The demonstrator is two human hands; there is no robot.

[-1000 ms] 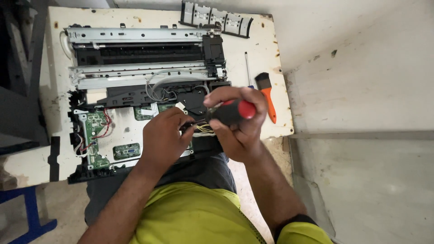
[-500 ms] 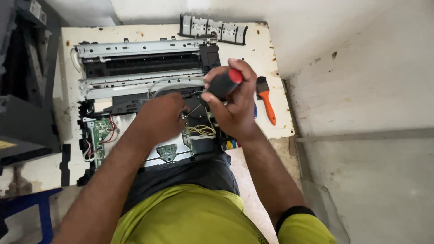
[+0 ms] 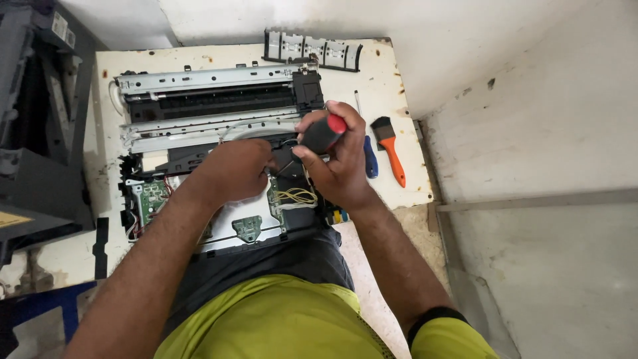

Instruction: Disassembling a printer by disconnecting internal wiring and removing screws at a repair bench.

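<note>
Gripping the screwdriver [image 3: 323,133] by its black and red handle, your right hand [image 3: 339,159] closes fully around it, tilting it so the tip aims down into the open printer [image 3: 212,133]; the tip itself is hidden behind your fingers. Your left hand [image 3: 232,169] rests just beside it on the black inner parts, fingers curled down; whether it pinches anything I cannot tell, though it seems to steady the spot under the tool. Nearer you, a small green board [image 3: 247,228] and a bundle of yellow wires [image 3: 296,197] lie exposed, with a larger green board [image 3: 149,198] at the left edge. Right of your hand, a blue-handled tool [image 3: 370,156] and an orange-handled brush [image 3: 392,149] lie on the white table [image 3: 392,73], kept within reach. Farthest off, a grey plastic strip [image 3: 312,48] sits at the table's back edge.
</note>
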